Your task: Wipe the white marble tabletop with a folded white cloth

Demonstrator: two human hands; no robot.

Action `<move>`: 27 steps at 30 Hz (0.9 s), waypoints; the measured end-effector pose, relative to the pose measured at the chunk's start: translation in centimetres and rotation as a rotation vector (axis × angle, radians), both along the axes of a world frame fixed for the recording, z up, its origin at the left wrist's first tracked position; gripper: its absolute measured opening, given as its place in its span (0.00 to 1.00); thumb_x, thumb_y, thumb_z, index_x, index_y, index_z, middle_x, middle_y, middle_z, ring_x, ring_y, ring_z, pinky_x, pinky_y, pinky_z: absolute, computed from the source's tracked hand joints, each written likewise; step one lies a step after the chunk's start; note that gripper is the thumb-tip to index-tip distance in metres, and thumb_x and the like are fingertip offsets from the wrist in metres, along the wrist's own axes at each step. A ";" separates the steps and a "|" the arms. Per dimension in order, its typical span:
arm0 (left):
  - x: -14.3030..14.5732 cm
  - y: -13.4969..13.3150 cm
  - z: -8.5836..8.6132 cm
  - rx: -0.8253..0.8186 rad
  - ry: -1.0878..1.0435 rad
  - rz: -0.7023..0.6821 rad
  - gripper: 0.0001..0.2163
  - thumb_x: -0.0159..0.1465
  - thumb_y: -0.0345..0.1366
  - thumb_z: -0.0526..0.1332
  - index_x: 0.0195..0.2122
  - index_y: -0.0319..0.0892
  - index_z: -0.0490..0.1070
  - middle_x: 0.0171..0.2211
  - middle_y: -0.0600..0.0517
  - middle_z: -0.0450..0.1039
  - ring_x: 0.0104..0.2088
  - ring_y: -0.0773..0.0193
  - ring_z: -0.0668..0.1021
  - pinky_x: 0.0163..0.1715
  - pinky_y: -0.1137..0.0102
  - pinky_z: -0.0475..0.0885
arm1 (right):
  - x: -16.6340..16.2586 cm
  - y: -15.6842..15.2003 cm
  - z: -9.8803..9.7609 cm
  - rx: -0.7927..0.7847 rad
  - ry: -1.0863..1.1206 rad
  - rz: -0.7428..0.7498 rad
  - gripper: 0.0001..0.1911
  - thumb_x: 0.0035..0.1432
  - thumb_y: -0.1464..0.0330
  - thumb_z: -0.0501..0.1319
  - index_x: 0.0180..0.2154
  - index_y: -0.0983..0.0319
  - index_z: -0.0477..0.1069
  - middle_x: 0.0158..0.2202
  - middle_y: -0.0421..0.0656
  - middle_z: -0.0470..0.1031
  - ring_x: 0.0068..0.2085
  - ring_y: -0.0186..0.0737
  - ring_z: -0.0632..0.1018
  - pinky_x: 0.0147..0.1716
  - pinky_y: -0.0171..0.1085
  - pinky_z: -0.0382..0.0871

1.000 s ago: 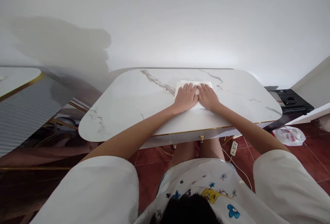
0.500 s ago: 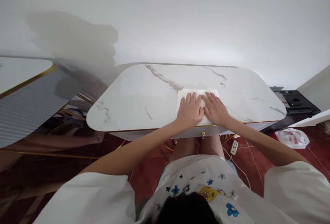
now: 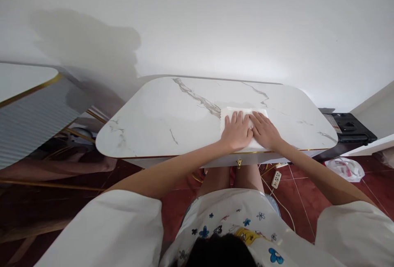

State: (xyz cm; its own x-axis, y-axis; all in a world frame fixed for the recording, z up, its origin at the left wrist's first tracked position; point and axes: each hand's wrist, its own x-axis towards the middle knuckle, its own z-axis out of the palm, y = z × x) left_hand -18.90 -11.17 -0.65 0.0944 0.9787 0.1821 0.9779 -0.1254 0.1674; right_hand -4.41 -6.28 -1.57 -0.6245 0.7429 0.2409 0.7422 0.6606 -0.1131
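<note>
A white cloth (image 3: pixel 229 115), thin and with a finely notched left edge, lies flat on the white marble-patterned tabletop (image 3: pixel 154 123). My left hand (image 3: pixel 237 131) rests palm down on it, fingers stretched out and a little spread. Beside it my right hand (image 3: pixel 265 131) also lies flat on the cloth, its fingers pointing up and to the left. The thumbs meet near the middle of the cloth. Both hands hide much of it. Under the table's gold front edge sits a small brass drawer knob (image 3: pixel 239 163).
Another white-topped piece with gold trim (image 3: pixel 27 82) stands at the left. A black case-like object (image 3: pixel 351 127) is at the right end. On the red tiled floor lie a power strip (image 3: pixel 276 179) with its cord and a clear plastic bag (image 3: pixel 346 169).
Both hands and the cloth under them have slid a little to the right across the tabletop. The view has shifted slightly.
</note>
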 end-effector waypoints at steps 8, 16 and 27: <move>-1.4 6.1 0.2 0.081 -0.015 0.003 0.21 0.67 0.37 0.45 0.60 0.43 0.62 0.63 0.42 0.61 0.63 0.47 0.62 0.59 0.49 0.58 | -2.0 6.8 0.3 0.013 -0.036 -0.023 0.28 0.65 0.68 0.43 0.64 0.66 0.59 0.68 0.51 0.58 0.68 0.51 0.59 0.64 0.52 0.54; -3.5 11.7 -0.1 0.125 -0.033 0.033 0.20 0.67 0.36 0.46 0.58 0.42 0.64 0.59 0.41 0.65 0.61 0.47 0.64 0.57 0.50 0.60 | -4.4 12.8 0.1 0.031 0.015 0.021 0.27 0.65 0.70 0.44 0.63 0.65 0.60 0.66 0.51 0.61 0.66 0.50 0.61 0.63 0.51 0.56; -6.1 17.4 0.0 0.104 -0.010 0.047 0.20 0.67 0.37 0.45 0.58 0.43 0.64 0.64 0.43 0.61 0.64 0.50 0.62 0.60 0.51 0.58 | -7.5 18.6 -0.1 0.047 0.015 -0.021 0.26 0.64 0.72 0.44 0.61 0.67 0.63 0.66 0.51 0.62 0.65 0.50 0.62 0.63 0.48 0.56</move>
